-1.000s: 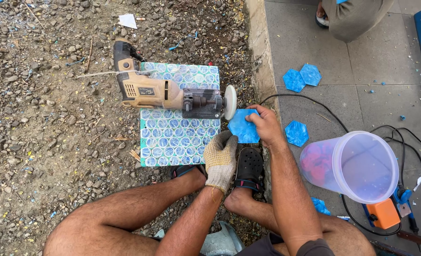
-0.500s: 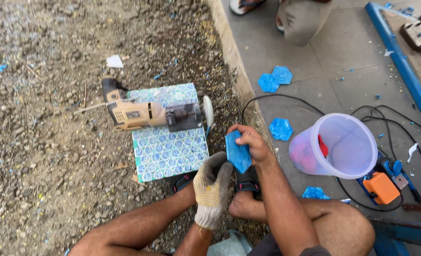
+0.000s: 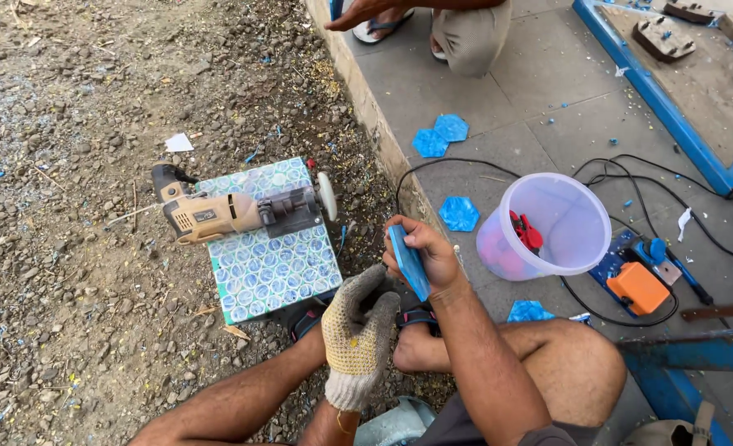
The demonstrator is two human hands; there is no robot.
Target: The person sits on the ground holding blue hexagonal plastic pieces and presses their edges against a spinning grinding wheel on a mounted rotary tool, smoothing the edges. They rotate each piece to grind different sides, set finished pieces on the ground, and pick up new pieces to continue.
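Note:
My bare right hand (image 3: 429, 256) grips a flat blue hexagonal piece (image 3: 409, 263), held on edge above my sandalled foot. My left hand (image 3: 355, 330), in a speckled knit glove, hangs just left of it with fingers loosely apart, touching nothing I can make out. A tan and grey angle grinder (image 3: 243, 211) lies on a patterned blue-green tile (image 3: 271, 260) on the gravel, its white disc (image 3: 328, 196) pointing right, a little above my hands.
More blue hexagonal pieces (image 3: 439, 136) lie on the concrete slab, one (image 3: 459, 214) near a translucent bucket (image 3: 548, 227) holding red things. Black cables, an orange tool (image 3: 637, 287) and a blue frame (image 3: 647, 87) are at right. Another person crouches at the top (image 3: 465, 33).
The view has swung so everything sits lower and left. My right hand has turned the blue piece more on edge, and the gloved left hand has dropped slightly away from it.

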